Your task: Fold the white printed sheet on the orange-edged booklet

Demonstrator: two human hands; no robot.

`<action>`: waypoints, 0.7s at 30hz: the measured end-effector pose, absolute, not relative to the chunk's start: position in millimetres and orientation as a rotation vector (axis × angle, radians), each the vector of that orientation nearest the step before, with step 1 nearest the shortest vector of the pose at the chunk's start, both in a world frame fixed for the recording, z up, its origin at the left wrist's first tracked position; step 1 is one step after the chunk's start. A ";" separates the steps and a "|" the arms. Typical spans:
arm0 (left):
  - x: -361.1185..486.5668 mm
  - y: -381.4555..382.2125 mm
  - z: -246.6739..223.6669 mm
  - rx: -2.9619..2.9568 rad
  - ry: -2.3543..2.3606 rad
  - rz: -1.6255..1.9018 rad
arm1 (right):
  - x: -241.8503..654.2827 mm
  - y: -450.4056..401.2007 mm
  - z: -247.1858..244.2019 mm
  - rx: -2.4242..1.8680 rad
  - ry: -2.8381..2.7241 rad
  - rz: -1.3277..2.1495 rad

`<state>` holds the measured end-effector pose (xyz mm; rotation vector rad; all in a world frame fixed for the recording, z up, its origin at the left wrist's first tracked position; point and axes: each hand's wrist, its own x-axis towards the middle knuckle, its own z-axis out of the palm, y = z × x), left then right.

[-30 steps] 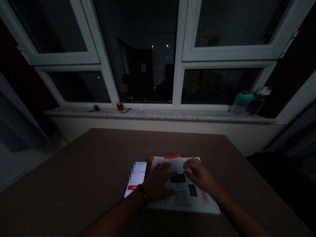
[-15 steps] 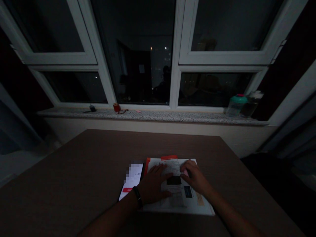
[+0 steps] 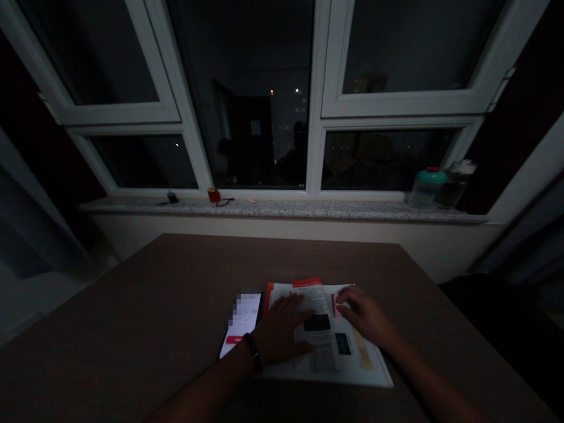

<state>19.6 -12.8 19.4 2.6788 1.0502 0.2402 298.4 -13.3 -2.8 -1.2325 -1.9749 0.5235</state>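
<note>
An open book [image 3: 324, 367] with printed pages and a red-orange edge lies on the table. My left hand [image 3: 282, 329] rests flat on its left part, fingers spread, a dark band around the wrist. On the upper right of the page is a small pink slip [image 3: 337, 306] that looks like paper. The bent fingers of my right hand [image 3: 363, 314] close on it; the thumb is partly against the page. A beige note [image 3: 365, 355] sits on the right side of the page. Left of the book lies a phone [image 3: 244, 317] with a lit screen.
The brown table [image 3: 176, 294] reaches toward a speckled stone windowsill [image 3: 282, 208]. On the sill stand a green-lidded bottle [image 3: 427, 187], a clear bottle [image 3: 456, 183], a small red jar [image 3: 214, 194] and a small dark bottle [image 3: 172, 197]. Behind rises a white-framed window [image 3: 314, 153].
More of the pink slip shows now, as my right fingers have shifted on it. The left hand stays flat on the book. The whole view has shifted slightly, and the phone's displayed digits differ.
</note>
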 end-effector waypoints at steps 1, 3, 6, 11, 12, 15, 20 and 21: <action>19.6 -12.5 18.5 2.681 1.049 0.239 | 297.2 -13.6 -3.1 -1.250 -1.948 0.535; 19.4 -11.7 16.7 2.683 1.052 0.235 | 294.8 -15.0 -2.9 -1.279 -1.924 0.556; 18.9 -10.7 15.1 2.687 1.048 0.228 | 292.5 -17.9 -0.7 -1.277 -1.993 0.517; 17.4 -9.7 12.2 2.714 1.004 0.288 | 292.1 -19.7 1.4 -1.275 -2.071 0.427; 17.3 -9.8 11.9 2.716 1.004 0.293 | 292.0 -19.7 1.4 -1.283 -2.080 0.416; 17.6 -10.7 12.8 2.707 1.021 0.273 | 291.0 -20.0 1.8 -1.299 -2.109 0.383; 18.2 -11.4 15.0 2.697 1.024 0.266 | 290.5 -19.8 1.4 -1.309 -2.133 0.355; 18.1 -11.1 14.7 2.700 1.015 0.276 | 290.8 -19.4 0.7 -1.309 -2.138 0.353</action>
